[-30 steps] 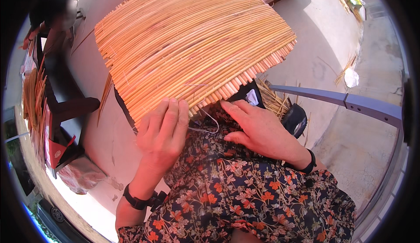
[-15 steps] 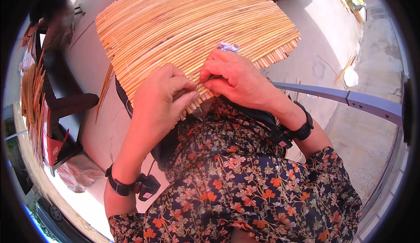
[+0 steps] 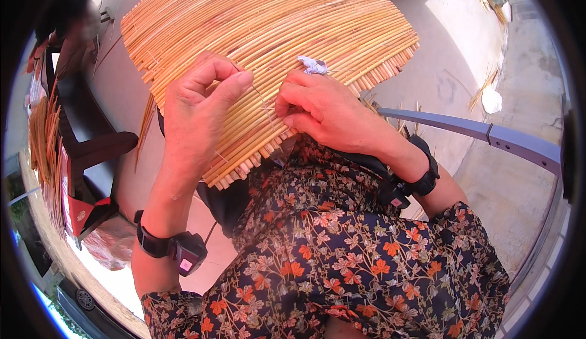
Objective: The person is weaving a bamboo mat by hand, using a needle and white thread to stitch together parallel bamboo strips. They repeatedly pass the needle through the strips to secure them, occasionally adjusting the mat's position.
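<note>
Currently, head view: only one view to go through.
Mat: reed mat (image 3: 305,31) lies in front of the person, near edge just over the floral clothes (image 3: 317,241); reeds packed side by side, cut ends uneven along the right and near edges.
Thread: thin dark thread (image 3: 262,98) runs from the left fingertips down toward the mat, near the right fingertips; its lower end is too fine to trace.
Left hand: left hand (image 3: 198,104) raised above the mat; thumb and index closed together, thread pinched between them, other fingers curled.
Right hand: right hand (image 3: 326,107) low at the mat near its near edge; fingers bent, thumb drawn in beneath; cannot tell whether they meet or have hold of anything.
Scrap: pale scrap (image 3: 314,65) just beyond the right knuckles; cannot tell what it hangs on.
Wrists: black straps (image 3: 424,180), one per wrist, clear of the thread.
Pull: best steady and along the thread's own line; a jerk could snap it or shift a reed.
Reeds: right fingers do well pressing neighbours flush beside the thread, without bending them.
Slack: take up evenly; loops could snag on cut ends.
</note>
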A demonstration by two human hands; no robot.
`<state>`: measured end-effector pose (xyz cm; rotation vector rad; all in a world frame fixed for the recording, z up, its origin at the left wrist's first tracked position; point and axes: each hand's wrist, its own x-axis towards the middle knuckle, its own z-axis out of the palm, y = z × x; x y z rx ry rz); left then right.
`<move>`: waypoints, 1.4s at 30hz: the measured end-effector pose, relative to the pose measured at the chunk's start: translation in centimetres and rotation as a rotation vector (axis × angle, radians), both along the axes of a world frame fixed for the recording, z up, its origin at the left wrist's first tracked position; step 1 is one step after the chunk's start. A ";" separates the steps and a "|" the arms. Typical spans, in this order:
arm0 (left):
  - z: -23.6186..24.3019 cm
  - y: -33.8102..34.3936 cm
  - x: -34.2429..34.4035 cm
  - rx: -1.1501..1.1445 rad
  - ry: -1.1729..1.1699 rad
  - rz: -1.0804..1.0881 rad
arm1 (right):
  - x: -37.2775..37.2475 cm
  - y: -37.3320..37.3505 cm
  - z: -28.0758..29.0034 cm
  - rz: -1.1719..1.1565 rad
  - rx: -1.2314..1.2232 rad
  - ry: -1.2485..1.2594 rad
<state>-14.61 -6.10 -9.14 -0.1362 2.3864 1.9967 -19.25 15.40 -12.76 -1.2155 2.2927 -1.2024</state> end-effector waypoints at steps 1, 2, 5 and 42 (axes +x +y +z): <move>-0.2 -1.1 -1.3 0.175 -0.020 0.079 | 0.0 -0.1 -0.2 0.020 0.010 -0.017; -0.2 -1.8 -2.0 0.350 -0.038 0.160 | 0.0 0.1 -0.6 0.030 -0.008 -0.040; -0.4 -2.9 -2.6 0.423 -0.018 0.082 | -0.4 0.3 -1.4 0.040 -0.038 -0.158; 0.1 -1.0 1.6 0.066 -0.040 -0.153 | -15.0 -4.4 13.1 0.234 -0.600 -0.727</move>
